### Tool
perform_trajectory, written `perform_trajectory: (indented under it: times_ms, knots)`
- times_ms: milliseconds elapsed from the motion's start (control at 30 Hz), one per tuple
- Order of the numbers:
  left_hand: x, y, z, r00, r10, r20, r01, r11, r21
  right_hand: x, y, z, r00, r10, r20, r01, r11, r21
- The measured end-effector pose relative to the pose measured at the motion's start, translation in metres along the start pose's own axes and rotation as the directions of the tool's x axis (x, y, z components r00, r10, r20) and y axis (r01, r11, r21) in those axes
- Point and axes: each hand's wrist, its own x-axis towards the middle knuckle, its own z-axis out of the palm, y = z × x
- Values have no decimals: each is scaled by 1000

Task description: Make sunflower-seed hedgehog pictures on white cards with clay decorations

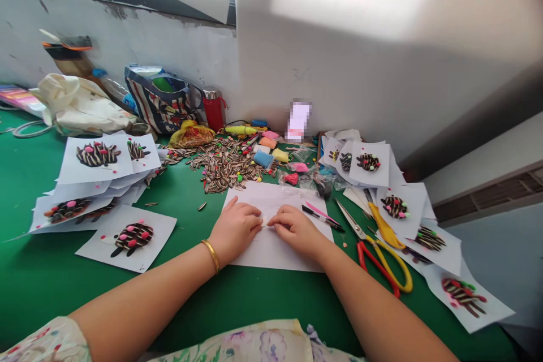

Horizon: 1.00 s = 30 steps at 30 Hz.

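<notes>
My left hand [237, 229], with a gold bracelet [211, 255] at the wrist, rests over a white sheet of paper [271, 257], its fingers bent and drawn together. Facing it, my right hand [299, 233] has thumb and index finger pinched. A small pale lump [265, 220] shows between the fingertips of both hands; its material is hard to tell. Just right of my right hand, a black pen [322, 217] and a pink pen [319, 210] lie across the sheet's edge.
Striped sunflower seeds [223, 167] are heaped behind the sheet, beside a blue clay packet [263, 159]. Red-and-yellow scissors [373, 246] and a yellow utility knife [384, 223] lie right. Seed-hedgehog cards [127, 237] are stacked left, more cards [466, 300] right. A red flask [214, 110] stands behind.
</notes>
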Motion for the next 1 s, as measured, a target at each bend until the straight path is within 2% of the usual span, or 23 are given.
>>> perform_trajectory:
  times_ms: [533, 800, 1000]
  knots:
    - [0, -3, -1, 999, 22, 28, -21, 999, -33, 0, -1, 1, 1000, -16, 8, 16, 999, -35]
    - [1, -5, -2, 999, -10, 42, 13, 997, -76, -1, 3, 3, 1000, -23, 10, 23, 999, -30]
    - [3, -1, 1, 1000, -15, 8, 15, 999, -51, -1, 2, 3, 999, -36, 10, 36, 999, -28]
